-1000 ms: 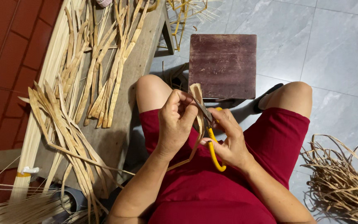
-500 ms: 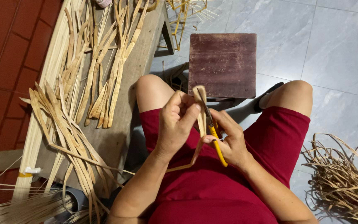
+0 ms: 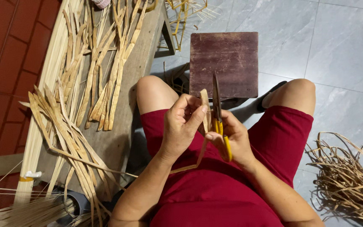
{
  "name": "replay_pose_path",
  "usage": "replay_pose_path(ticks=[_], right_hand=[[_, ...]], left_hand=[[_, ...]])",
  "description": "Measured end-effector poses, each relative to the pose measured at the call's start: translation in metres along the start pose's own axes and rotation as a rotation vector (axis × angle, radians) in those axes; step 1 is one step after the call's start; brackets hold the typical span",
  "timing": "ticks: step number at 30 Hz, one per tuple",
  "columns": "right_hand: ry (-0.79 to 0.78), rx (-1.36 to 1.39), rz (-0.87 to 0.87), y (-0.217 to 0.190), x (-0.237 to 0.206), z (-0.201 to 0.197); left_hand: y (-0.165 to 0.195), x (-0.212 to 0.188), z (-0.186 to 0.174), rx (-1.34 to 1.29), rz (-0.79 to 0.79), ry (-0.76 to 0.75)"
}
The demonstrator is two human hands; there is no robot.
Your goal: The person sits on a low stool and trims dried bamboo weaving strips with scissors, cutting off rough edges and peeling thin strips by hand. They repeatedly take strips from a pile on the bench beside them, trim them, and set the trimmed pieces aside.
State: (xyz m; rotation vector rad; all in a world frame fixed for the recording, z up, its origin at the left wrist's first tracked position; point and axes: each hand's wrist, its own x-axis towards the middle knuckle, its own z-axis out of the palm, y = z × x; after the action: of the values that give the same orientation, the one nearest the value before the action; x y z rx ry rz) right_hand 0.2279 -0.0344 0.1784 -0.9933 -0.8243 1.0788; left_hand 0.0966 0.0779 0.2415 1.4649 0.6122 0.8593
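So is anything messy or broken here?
Nothing looks broken. The left hand holds a bamboo strip, the right hand yellow-handled scissors. A loose tangle of strips lies heaped on the tiled floor.

Left hand (image 3: 181,128) and right hand (image 3: 232,138) meet over the lap, fingers curled closed.

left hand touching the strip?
Touching. The head view shows the left hand pinching the pale strip between thumb and fingers, beside the scissors.
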Motion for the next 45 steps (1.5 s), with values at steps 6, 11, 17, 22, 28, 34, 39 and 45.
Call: replay_pose_path(ticks=[6, 11, 17, 22, 28, 34, 39, 45], right_hand=[[-0.208, 0.408, 0.129, -0.011, 0.007, -0.014], [-0.297, 0.411, 0.163, -0.005, 0.008, -0.023], [-0.266, 0.458, 0.220, -0.001, 0.011, -0.022], [-0.127, 0.246, 0.165, 0.002, 0.006, -0.013], [-0.099, 0.066, 0.151, 0.007, 0.008, -0.012], [-0.136, -0.085, 0.122, 0.006, 0.008, -0.010], [-0.119, -0.183, 0.108, 0.002, 0.007, -0.008], [-0.120, -0.173, 0.082, 0.001, 0.008, -0.006]], left_hand=[[-0.002, 0.006, -0.015, -0.366, -0.287, -0.338], [-0.014, 0.004, -0.019, -0.461, -0.383, -0.390], [-0.025, 0.002, -0.021, -0.503, -0.310, -0.428], [-0.028, 0.003, -0.021, -0.524, -0.281, -0.239], [-0.033, 0.005, -0.021, -0.264, -0.204, -0.013], [-0.038, 0.003, -0.019, -0.235, -0.234, -0.012], [-0.041, 0.002, -0.020, -0.229, -0.259, -0.011], [-0.040, 0.001, -0.022, -0.325, -0.270, -0.062]])
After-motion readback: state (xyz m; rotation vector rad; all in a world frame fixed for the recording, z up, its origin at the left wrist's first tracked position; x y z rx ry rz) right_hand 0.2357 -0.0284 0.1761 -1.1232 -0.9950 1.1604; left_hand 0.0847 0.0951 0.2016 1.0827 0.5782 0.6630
